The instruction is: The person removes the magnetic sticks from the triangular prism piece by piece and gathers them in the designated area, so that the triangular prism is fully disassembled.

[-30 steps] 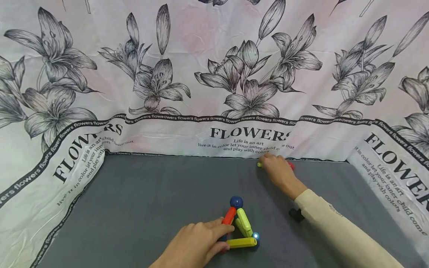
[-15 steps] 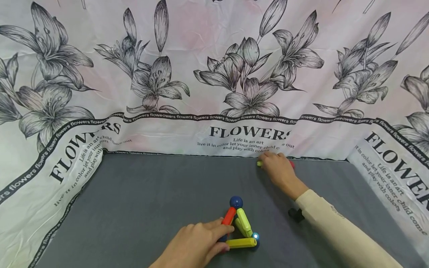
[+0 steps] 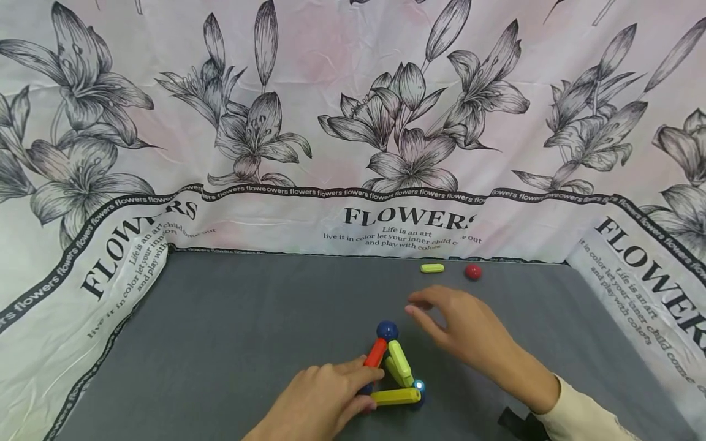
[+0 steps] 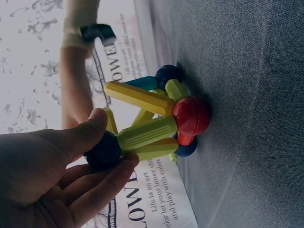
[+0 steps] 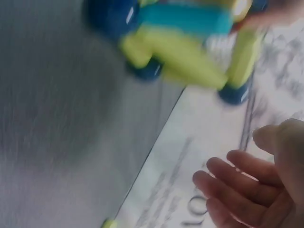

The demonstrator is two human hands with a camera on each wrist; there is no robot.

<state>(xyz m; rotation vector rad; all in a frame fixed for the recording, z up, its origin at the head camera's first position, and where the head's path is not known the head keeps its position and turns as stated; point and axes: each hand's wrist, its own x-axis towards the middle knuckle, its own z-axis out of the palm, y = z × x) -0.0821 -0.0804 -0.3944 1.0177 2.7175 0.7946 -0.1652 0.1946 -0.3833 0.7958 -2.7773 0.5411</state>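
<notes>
My left hand (image 3: 317, 398) pinches a dark blue ball (image 4: 102, 151) at one corner of a frame built from toy rods and balls. In the left wrist view the frame has lime rods (image 4: 148, 133), a yellow rod (image 4: 140, 97), a teal rod (image 4: 142, 83) and a red ball (image 4: 192, 116) down at the mat. A blue ball (image 3: 387, 331) and a red rod (image 3: 376, 353) show in the head view. My right hand (image 3: 469, 334) hovers right of the frame, fingers loosely bent, holding nothing and touching nothing. My left fingers partly cover the frame.
A loose lime rod (image 3: 432, 268) and a loose red ball (image 3: 473, 271) lie at the grey mat's far edge. Flower-printed cloth (image 3: 265, 223) rises behind the mat (image 3: 237, 312) and along both sides. A black strap (image 3: 518, 424) is on the right sleeve.
My right hand has left the far edge and come back toward me, uncovering the lime rod and red ball there. My left hand and the frame have stayed nearly still.
</notes>
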